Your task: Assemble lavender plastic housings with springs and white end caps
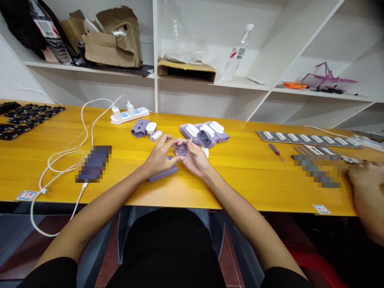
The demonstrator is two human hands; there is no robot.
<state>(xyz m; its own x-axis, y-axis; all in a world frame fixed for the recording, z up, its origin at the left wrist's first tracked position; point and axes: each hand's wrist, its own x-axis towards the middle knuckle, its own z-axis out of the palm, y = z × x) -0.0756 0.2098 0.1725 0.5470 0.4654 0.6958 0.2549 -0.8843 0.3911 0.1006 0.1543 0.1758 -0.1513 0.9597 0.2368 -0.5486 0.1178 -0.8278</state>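
My left hand (160,155) and my right hand (196,159) meet over the middle of the table. Between their fingertips they hold a small purple-grey plastic part (181,149) with thin shiny metal bits in it; its exact kind is too small to make out. Under my left hand lies a flat purple plastic piece (163,174), partly covered. Just beyond my right hand, a hollow purple piece (208,140) rests against a purple tray (222,137) bearing white oval pieces (216,127). Past my left fingers are a white cylinder (156,136), a white round piece (151,128) and a purple holder (140,128).
A white power strip (130,116) with plugs stands at the back left; its cables loop round a blurred phone (94,164). To the right are a screwdriver (276,152), a long strip of white pieces (303,139) and another person's hand (366,174). Shelves (156,52) rise behind.
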